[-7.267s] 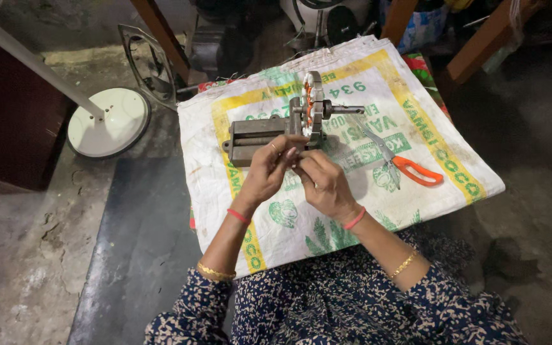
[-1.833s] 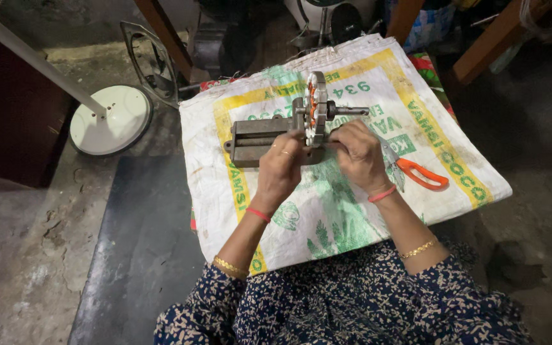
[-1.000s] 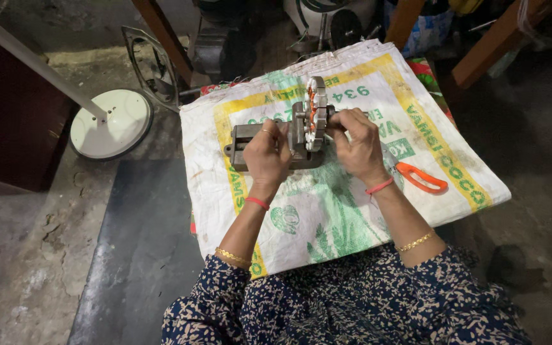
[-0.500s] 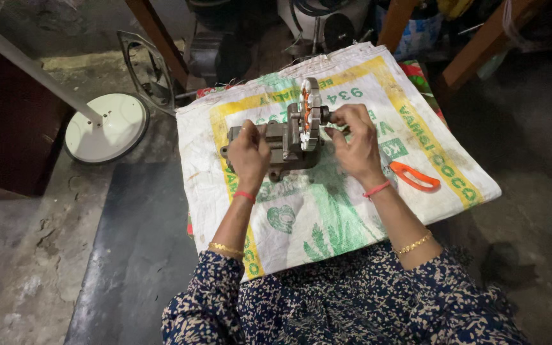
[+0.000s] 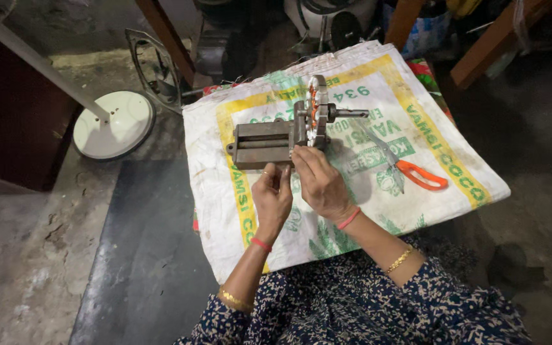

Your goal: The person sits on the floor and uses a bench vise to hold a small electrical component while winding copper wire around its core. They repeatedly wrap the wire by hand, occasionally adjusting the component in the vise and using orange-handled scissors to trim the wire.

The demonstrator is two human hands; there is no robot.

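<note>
Working at the wound coil disc (image 5: 315, 114) clamped upright in the grey vise (image 5: 269, 142) on the woven sack (image 5: 416, 121), I am pinching its lower edge with my right hand (image 5: 319, 182); my left hand (image 5: 273, 198), fingers curled (nothing visibly held), is hovering beside. Next I judge calls for fine fingertip threading; scissors (image 5: 410, 171) are lying near.

Half a second ago both hands were on the vise (image 5: 269, 142), the left hand (image 5: 272, 199) over its left end and the right hand (image 5: 319, 184) up by the round copper-wound part (image 5: 316, 119). Now both have come back to the near side. The left hand is off the vise, just in front of its near edge, fingers curled. The right hand's fingers (image 5: 301, 155) now touch the near foot of the clamped part. The shaft (image 5: 346, 113) on the right, covered before, now shows.
</note>
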